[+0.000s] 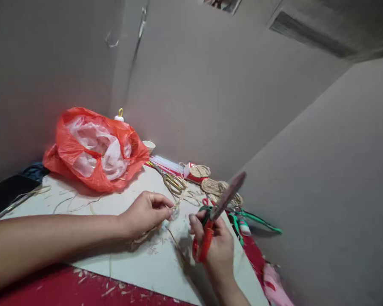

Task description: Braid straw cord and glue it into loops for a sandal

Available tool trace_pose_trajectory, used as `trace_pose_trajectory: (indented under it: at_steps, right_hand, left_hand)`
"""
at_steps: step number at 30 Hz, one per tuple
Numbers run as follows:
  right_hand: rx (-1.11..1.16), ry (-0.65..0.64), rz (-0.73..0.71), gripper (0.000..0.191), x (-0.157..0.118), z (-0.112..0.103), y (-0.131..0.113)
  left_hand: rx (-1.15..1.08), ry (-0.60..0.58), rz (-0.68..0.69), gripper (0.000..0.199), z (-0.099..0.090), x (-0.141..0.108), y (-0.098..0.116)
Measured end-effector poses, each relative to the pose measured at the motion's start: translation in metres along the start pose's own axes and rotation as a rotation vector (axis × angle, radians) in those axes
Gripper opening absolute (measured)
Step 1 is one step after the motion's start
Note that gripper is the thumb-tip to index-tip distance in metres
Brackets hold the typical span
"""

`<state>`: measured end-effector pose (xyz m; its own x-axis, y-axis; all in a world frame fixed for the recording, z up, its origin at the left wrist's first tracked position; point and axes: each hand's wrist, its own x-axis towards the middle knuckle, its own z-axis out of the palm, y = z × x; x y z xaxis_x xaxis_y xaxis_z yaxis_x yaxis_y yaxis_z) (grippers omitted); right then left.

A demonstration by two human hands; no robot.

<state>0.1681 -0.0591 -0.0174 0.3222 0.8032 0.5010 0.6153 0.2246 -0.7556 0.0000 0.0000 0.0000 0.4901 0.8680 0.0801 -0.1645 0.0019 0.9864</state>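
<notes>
Red-handled scissors (pixel 227 199) are gripped in the right hand (pixel 217 248), its fingers wrapped about the handles; the blades, blurred, tilt up toward the far right, raised above the right edge of a white board (pixel 140 263). Whether the blades are fully together is hard to tell. A dark green loop (pixel 205 209) shows by the thumb; what it belongs to is unclear.

The left hand (pixel 145 214) reaches in from the left over the middle of the board, thumb and fingers pinched closed on a length of pale twine (pixel 176 207). That twine shows at the fingertips, to the left of the scissors and apart from the blades. A loose strand (pixel 175 241) runs between the two hands.

Near the board's far edge, gold-handled scissors (pixel 175 184) lie with their handles toward the hands, beside translucent sticks (pixel 168 163). Two twine bundles, a smaller one (pixel 200 171) and a larger one (pixel 214 186), lie along the right part of that edge. Farther down the right edge is a green-handled tool (pixel 262 222), partly hidden by the right hand.

An orange-red plastic bag (pixel 64 163) with a white plastic bag (pixel 112 159) inside it sits at the far left, a white cup (pixel 149 145) just behind its right side. Fibre scraps dot the red surface (pixel 47 289) along the board's near edge.
</notes>
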Motion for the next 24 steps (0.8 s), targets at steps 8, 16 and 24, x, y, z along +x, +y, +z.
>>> trace_pose_trajectory:
  at_steps: [8,16,24]
  right_hand:
    - [-0.506,-0.164,-0.194,0.029,0.016,-0.008,0.024]
    - [-0.839,-0.271,-0.153,0.023,0.017,-0.007,0.022]
    - [-0.933,-0.134,-0.319,0.027,0.02,-0.008,0.025]
  left_hand:
    - [0.021,0.16,0.12,0.015,-0.017,0.017,0.002]
    - [-0.013,0.24,0.155,0.021,-0.024,0.027,-0.005]
    - [-0.005,0.247,0.143,0.019,-0.025,0.028,-0.005]
